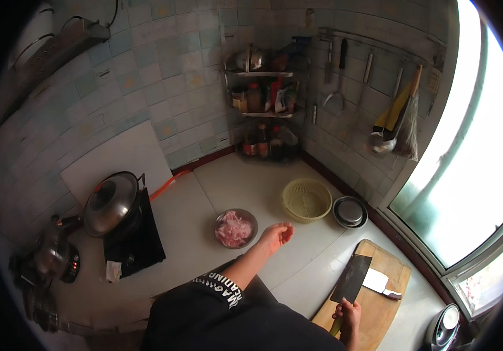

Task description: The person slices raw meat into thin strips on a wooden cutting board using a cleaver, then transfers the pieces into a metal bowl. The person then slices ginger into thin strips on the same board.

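Observation:
My right hand [349, 313] grips the handle of a dark-bladed cleaver [351, 278], whose blade lies over a wooden cutting board [367, 327]. Beside that blade, a second knife [376, 281] with a shiny wide blade and dark handle rests on the board. My left hand [279, 237] hangs above the counter, fingers loosely curled and nothing in them. It is between a metal bowl [255, 219] of sliced raw meat [234, 229] and a yellow plastic basket [306, 199].
Stacked metal bowls [350, 213] stand by the window [449, 193]. A lidded wok [113, 204] sits on a black stove [135, 245] at left, near an electric kettle [54, 259]. A corner rack [266, 114] holds bottles; utensils [334, 98] hang on the wall.

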`<state>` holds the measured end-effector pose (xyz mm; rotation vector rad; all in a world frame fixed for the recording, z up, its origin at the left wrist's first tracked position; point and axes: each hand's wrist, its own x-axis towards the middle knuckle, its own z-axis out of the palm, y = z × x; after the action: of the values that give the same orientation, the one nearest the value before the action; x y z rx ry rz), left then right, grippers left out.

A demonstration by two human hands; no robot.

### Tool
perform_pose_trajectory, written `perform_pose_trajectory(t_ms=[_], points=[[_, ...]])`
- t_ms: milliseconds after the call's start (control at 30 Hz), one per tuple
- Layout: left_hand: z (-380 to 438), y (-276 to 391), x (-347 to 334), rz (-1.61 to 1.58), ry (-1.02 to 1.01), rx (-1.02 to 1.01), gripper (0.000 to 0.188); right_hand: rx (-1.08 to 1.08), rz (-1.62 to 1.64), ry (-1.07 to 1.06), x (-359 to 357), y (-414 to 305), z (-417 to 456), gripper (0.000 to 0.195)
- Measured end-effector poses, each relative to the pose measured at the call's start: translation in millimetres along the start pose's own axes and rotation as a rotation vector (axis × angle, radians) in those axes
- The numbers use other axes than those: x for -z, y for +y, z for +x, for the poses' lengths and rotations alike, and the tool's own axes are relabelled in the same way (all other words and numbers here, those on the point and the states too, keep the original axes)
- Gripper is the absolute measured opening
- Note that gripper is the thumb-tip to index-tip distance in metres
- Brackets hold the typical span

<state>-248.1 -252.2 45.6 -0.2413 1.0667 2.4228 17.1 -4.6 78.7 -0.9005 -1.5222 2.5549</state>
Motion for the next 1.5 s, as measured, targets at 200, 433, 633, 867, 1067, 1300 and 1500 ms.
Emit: perform_pose_trajectory(t_ms=[200,433,633,867,1067,1300,1500], points=[[50,43,7,0.009,-0.094,0.026,0.017,0.016,0.009,0.029,-49,1,24,0.013],[88,57,-2,-0.046,-0.072,0.037,0.018,-0.015,0.033,0.159,-74,-17,61,0.014],[98,52,-9,-0.035,-0.01,-0.005,0.017,0.023,-0.067,0.098,-87,-28,85,0.019],[90,8,7,-0.014,0.062,0.067,0.015,-0.186,-0.183,0.13,-85,-15,98,0.02],[84,4,15,-0.018,0.125,0.051,0.014,-0.19,-0.211,0.112,-104,-22,104,0.019],[92,4,8,0.029,0.059,0.048,0.014,-0.203,-0.103,0.095,-95,-19,110,0.016],[94,1,2,0.121,0.064,0.102,0.017,-0.19,-0.071,0.187,-104,-27,102,0.017]])
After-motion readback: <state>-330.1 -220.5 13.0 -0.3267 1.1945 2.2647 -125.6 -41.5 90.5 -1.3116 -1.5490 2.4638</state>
